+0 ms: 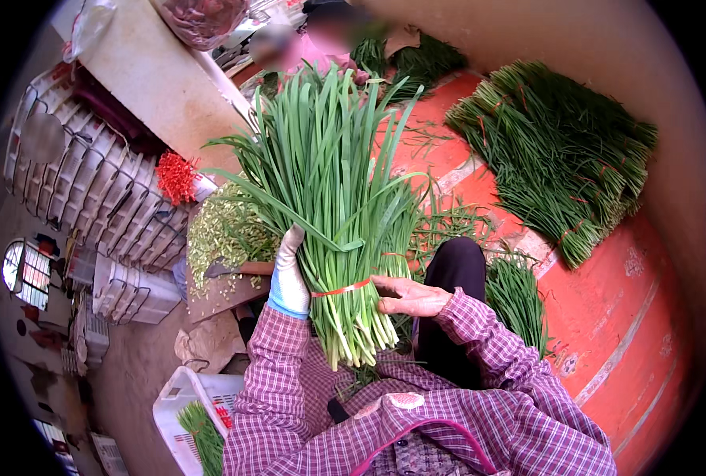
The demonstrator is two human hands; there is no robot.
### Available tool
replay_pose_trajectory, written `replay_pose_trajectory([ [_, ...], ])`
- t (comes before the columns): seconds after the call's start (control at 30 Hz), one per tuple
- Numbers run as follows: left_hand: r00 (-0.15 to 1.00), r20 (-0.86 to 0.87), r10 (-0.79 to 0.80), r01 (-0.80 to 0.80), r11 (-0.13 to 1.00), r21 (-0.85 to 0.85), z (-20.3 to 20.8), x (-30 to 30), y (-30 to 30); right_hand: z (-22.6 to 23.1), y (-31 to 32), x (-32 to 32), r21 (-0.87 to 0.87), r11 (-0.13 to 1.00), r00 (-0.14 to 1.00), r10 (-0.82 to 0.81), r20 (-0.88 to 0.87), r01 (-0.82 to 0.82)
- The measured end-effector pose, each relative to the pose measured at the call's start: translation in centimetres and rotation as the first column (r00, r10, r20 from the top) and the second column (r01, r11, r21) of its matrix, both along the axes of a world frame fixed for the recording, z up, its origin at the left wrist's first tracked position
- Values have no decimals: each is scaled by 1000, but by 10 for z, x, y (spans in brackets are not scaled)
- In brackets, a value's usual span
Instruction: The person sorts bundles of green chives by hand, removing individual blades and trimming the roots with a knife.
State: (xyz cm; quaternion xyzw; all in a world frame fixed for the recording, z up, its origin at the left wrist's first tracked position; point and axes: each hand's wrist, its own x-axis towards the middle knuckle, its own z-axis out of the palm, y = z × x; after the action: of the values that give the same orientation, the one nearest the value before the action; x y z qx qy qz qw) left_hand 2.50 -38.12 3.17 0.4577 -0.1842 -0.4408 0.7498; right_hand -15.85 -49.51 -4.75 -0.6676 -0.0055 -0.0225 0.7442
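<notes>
A thick bunch of garlic chives [321, 174] stands upright in front of me, green leaves at the top and pale cut stems at the bottom. An orange-red band [341, 289] circles it low down. My left hand [291, 278], in a white and blue glove, is closed round the left side of the bunch, its thumb pointing up. From the right, my bare right hand [415, 297] grips the stems at band height, with some fingertips hidden by the bunch. Behind it is another banded chive bunch [398, 238], partly covered.
Chopped stem trimmings [224, 226] and a wooden-handled knife [246, 268] lie on a board at left. Red bands [177, 178] hang above it. White crates [103, 182] are stacked far left; a crate [170, 408] stands lower left. Tied chives [555, 151] are piled right. A person [313, 49] sits beyond.
</notes>
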Motion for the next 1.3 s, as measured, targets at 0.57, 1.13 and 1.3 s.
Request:
replay_pose_trajectory([
  [0.57, 836, 88, 541, -548, 830, 99, -27, -5, 276, -2, 180, 140, 800, 569, 982, -82, -172, 188],
  [1.13, 849, 313, 426, -526, 738, 421, -34, -56, 245, 71, 126, 128, -231, 915, 851, -184, 492, 331],
  [1.3, 864, 334, 377, -492, 770, 406, -31, -63, 237, 60, 140, 149, -372, 867, 890, -155, 430, 331],
])
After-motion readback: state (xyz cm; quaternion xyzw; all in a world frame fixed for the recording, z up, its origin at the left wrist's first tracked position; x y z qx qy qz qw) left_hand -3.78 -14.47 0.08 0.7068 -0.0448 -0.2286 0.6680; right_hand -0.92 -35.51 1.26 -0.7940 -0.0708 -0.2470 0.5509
